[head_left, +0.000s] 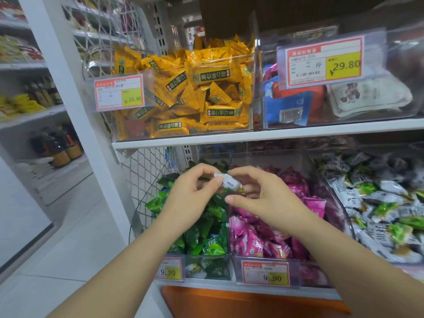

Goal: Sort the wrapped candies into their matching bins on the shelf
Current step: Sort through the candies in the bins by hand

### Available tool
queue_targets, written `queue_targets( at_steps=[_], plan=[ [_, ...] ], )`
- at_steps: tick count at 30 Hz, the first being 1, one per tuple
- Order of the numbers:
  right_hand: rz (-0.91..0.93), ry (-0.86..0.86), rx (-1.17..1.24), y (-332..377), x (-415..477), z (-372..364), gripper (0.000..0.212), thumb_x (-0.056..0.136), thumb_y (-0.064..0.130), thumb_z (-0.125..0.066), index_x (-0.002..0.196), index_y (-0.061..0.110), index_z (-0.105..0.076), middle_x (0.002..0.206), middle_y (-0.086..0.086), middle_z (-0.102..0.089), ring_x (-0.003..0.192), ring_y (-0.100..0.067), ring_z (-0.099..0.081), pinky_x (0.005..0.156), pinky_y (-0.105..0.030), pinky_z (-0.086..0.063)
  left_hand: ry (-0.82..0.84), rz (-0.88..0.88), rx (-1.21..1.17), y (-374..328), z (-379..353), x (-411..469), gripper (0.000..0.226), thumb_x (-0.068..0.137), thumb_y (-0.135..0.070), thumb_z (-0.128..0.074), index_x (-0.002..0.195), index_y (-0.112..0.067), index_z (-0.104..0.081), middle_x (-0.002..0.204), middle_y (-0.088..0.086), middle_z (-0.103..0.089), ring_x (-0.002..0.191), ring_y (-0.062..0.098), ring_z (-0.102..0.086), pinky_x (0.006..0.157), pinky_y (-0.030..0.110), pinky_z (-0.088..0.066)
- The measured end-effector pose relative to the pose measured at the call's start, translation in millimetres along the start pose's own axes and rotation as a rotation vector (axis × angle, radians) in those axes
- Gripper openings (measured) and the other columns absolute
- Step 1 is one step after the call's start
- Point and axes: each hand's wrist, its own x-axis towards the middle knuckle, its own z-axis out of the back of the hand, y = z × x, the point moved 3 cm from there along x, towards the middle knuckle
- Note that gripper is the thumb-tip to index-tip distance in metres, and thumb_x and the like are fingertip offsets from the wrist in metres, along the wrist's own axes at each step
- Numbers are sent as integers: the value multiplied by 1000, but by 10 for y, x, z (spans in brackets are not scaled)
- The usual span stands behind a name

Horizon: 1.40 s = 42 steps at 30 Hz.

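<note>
From the head camera, both hands are up in front of the lower shelf. The left hand (pixel 192 191) pinches one end of a small white wrapped candy (pixel 229 181), and the right hand (pixel 263 196) has its curled fingers round the other end, thumb jutting out just below. The print on the wrapper is too small to read. The candy sits in the air over the line where the green candy bin (pixel 206 267) meets the pink candy bin (pixel 305 274). The hands hide the middle of both heaps. To the right, a bin of white-and-green candies (pixel 378 203) runs off the frame edge. The left forearm covers part of the green bin's price tag (pixel 171 268). The pink bin's tag (pixel 266 273) reads 9.90. Up on the shelf board (pixel 298 131), a clear bin of yellow candies (pixel 183 88) carries a 23.90 tag (pixel 119 92). Beside it is a bin of mixed packets (pixel 298 106) behind a 29.80 tag (pixel 323 63), its contents blurred. Something orange (pixel 229 301) below is cut off.
</note>
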Motion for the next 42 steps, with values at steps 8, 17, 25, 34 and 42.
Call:
queue_targets(
  at_steps=[8, 17, 25, 34, 42],
  plan=[
    [1, -391, -158, -173, -377, 724, 17, 84, 24, -68, 94, 36, -64, 63, 19, -59, 58, 1, -51, 57, -10, -38, 50, -82, 236, -85, -470, 56, 14, 93, -21, -56, 100, -32, -61, 99, -17, -61, 90, -6, -55, 76, 0, -37],
    [-415, -372, -720, -837, -610, 1505, 38, 95, 9, -46, 130, 17, -56, 135, -5, -54, 126, -30, -44, 103, -38, -35, 119, -105, 437, 177, -593, 5, 21, 92, -20, -57, 94, -41, -58, 105, -25, -49, 106, 1, -47, 88, 9, -29],
    [-441, -338, -790, -784, -545, 1415, 38, 96, 18, -39, 129, 29, -56, 133, -1, -57, 135, -27, -33, 114, -51, -14, 145, -115, 422, 198, -585, 24, 21, 92, -22, -58, 95, -42, -59, 108, -27, -47, 107, -4, -46, 90, 3, -27],
    [-31, -254, -561, -163, -229, 605, 28, 90, 18, -57, 116, 23, -66, 121, 4, -63, 116, -20, -51, 105, -35, -36, 112, -48, 376, 326, -66, -90, 28, 91, -17, -60, 90, -44, -59, 102, -23, -60, 94, -13, -54, 79, 0, -36],
    [-9, 226, -399, -39, -3, -231, 31, 93, 29, -57, 123, 28, -61, 145, 9, -42, 128, -7, -42, 103, -17, -24, 637, 37, 616, 537, 107, -249, 28, 88, -34, -64, 116, -37, -62, 117, -20, -61, 106, -8, -54, 99, 19, -41]
  ],
)
